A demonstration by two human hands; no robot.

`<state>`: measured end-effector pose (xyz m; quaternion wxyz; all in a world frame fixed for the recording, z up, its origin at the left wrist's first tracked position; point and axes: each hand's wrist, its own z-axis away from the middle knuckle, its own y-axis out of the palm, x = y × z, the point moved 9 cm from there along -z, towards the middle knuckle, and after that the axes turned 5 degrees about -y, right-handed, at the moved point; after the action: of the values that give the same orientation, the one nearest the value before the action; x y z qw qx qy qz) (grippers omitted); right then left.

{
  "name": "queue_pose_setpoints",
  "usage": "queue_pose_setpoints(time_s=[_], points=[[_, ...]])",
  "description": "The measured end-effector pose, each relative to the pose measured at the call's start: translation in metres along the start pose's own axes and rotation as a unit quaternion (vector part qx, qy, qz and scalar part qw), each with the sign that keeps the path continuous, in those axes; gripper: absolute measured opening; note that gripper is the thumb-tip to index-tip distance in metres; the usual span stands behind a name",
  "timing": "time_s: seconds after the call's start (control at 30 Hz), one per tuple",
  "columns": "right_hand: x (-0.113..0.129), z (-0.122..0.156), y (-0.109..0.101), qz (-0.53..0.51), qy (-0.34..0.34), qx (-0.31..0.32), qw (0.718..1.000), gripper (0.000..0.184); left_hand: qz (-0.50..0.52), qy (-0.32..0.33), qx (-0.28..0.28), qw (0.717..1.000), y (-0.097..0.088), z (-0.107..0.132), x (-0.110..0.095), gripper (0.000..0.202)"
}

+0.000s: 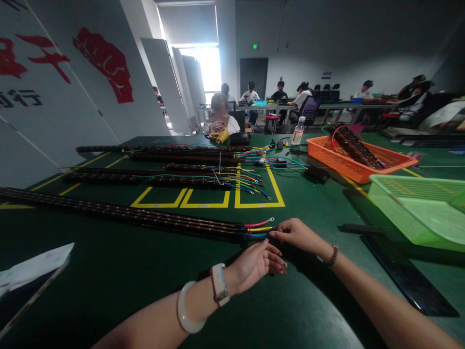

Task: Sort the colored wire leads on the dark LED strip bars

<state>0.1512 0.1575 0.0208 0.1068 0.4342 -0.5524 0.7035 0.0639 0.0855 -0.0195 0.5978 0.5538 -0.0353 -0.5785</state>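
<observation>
A long dark bundle of wire harness (174, 220) stretches across the green table from the far left to my hands. Out of its right end come a red wire (258, 224) with a ring terminal, a yellow wire (259, 229) and a blue wire (257, 236). My right hand (300, 236) pinches at the tips of the yellow and blue wires; its fingers hide which one it grips. Just below the blue wire, my left hand (258, 265) is half turned palm up, fingers loosely apart and holding nothing.
More harness bundles (152, 177) with ring-ended wires lie beyond, near yellow tape outlines (207, 207). To the right are an orange basket (327, 157) holding a dark bundle, a green basket (399, 213), a black flat object (407, 276) and a bottle (298, 131). A person (221, 121) sits opposite.
</observation>
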Motion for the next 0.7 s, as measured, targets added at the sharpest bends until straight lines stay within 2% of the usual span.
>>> queue_pose_setpoints(time_s=[0.23,0.33,0.43,0.57,0.63,0.7], points=[[-0.004,-0.001,-0.006,0.099,0.005,-0.046,0.994,0.050,-0.007,0.004,0.012,1.000,0.000,-0.001,0.001,0.028],[-0.006,-0.001,-0.008,0.114,0.013,-0.048,0.992,0.052,-0.010,0.008,0.007,1.000,0.000,0.000,0.000,0.028],[-0.013,-0.001,-0.010,0.045,0.037,-0.044,0.997,0.057,-0.014,0.006,0.005,1.000,0.002,0.001,-0.001,0.028],[-0.028,0.000,-0.024,-0.067,0.076,-0.129,0.986,0.056,-0.025,-0.001,0.011,1.000,0.003,0.001,-0.002,0.027],[-0.027,0.000,-0.029,-0.080,0.052,-0.172,0.980,0.049,-0.026,-0.001,0.012,1.000,0.003,0.000,-0.002,0.026],[-0.020,-0.001,-0.029,-0.064,0.006,-0.188,0.980,0.041,-0.023,0.002,0.012,1.000,0.002,0.000,-0.001,0.025]])
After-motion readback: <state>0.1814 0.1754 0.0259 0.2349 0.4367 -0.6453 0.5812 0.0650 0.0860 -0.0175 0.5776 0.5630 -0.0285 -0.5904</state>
